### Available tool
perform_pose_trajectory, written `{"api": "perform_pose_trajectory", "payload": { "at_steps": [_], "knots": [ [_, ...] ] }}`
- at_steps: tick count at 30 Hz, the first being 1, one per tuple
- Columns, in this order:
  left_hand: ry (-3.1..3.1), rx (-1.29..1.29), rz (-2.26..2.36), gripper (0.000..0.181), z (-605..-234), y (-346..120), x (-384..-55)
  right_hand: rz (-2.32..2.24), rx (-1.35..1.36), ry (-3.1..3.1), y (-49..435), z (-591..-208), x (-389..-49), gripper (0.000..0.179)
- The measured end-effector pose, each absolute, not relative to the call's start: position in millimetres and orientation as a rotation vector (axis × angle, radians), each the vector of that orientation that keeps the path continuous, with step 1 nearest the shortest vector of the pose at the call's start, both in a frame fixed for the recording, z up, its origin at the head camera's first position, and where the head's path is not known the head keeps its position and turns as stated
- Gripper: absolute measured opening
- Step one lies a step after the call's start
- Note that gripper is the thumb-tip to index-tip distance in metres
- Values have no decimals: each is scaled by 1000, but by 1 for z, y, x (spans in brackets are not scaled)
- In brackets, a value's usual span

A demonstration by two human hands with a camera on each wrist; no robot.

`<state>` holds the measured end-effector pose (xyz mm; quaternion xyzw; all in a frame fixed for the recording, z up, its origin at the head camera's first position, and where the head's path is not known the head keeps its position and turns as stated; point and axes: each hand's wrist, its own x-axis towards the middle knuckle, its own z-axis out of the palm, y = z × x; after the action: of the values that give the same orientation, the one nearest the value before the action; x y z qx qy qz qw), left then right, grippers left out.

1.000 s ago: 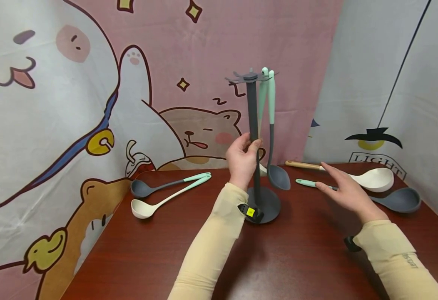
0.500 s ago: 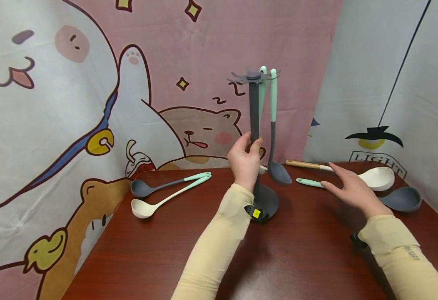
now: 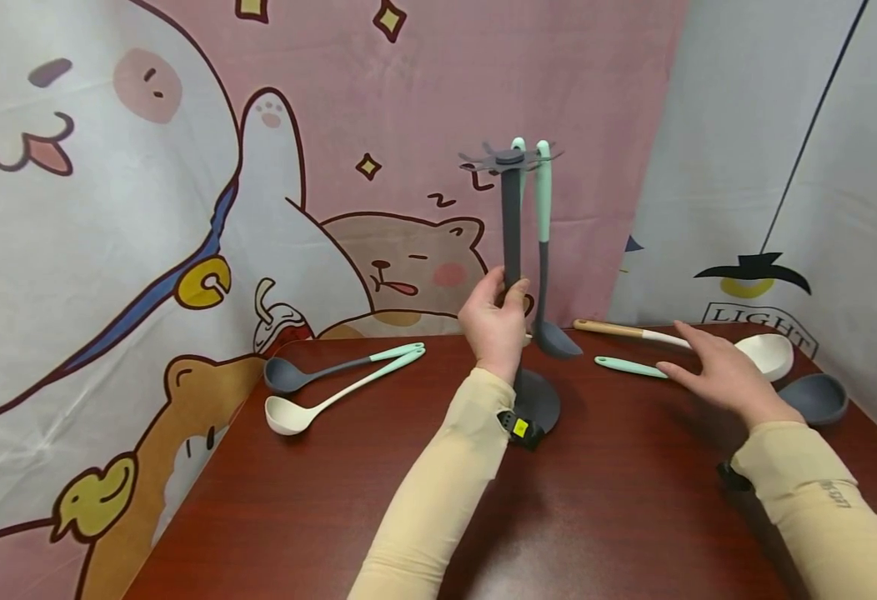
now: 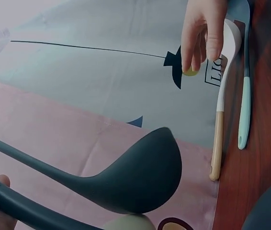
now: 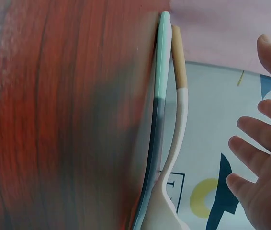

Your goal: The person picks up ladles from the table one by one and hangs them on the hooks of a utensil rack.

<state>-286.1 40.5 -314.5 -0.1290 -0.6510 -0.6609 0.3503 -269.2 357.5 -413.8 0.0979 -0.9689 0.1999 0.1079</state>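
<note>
One rack [image 3: 511,225]: centre-right of head frame; dark grey, slim post, splayed hooks on top, round base.
Hung ladle [image 3: 543,229]: on rack; mint handle, grey bowl; second mint handle [image 3: 518,147] behind, mostly hidden.
Left hand [image 3: 495,327]: fingers curled round post, mid-height.
Right hand [image 3: 727,377]: right of frame, fingers extended, spread.
Near right hand: wood-handled white ladle [image 3: 772,358], mint-handled grey ladle [image 3: 815,398], lying on worktop [image 3: 633,500].
Left pair [image 3: 288,417]: grey and white, mint handles.
</note>
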Motion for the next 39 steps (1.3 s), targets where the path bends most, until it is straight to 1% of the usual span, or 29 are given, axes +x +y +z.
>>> {"api": "perform_pose_trajectory", "payload": {
  "at_steps": [11,19,29,34,39],
  "knots": [
    [-1603,-344,-1826,16,-319,42,-289,509,306,-2905,365,-416,-273,92],
    [-1590,-347,-1790,14,-320,43,-292,501,304,-2944,367,-418,-275,94],
    [-1622,-337,-1811,16,-320,40,-295,502,274,-3014,371,-422,-277,99],
    [-1660,-339,-1805,18,-319,38,-295,498,256,-3034,371,-425,-279,98],
    [-1691,-368,-1791,14,-319,37,-295,498,265,-3033,370,-426,-279,97]
  ]
}}
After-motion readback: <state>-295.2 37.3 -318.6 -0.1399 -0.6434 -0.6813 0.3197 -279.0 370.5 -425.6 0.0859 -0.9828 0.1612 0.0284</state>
